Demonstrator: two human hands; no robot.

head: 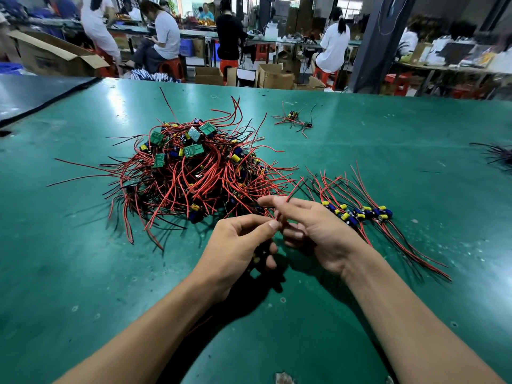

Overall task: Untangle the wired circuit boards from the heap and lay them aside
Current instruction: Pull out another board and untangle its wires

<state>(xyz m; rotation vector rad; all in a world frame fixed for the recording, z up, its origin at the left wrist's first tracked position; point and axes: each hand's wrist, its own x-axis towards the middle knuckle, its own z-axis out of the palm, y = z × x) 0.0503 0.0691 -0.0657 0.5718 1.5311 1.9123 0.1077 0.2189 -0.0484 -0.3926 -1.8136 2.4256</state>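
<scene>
A heap of small green circuit boards [191,173] tangled in red and black wires lies on the green table [83,273], left of centre. My left hand [238,245] curls round a dark wired board below the heap, its thumb and fingers pinching a red wire [291,194]. My right hand [313,231] pinches the same red wire just beside it. To the right lies a row of sorted boards [357,212] with yellow and blue capacitors, their wires spread along the table.
A small bunch of wired boards [295,120] lies farther back on the table. A dark wire bundle [498,155] sits at the right edge. Beyond the table's far edge people sit on red stools among cardboard boxes [274,76].
</scene>
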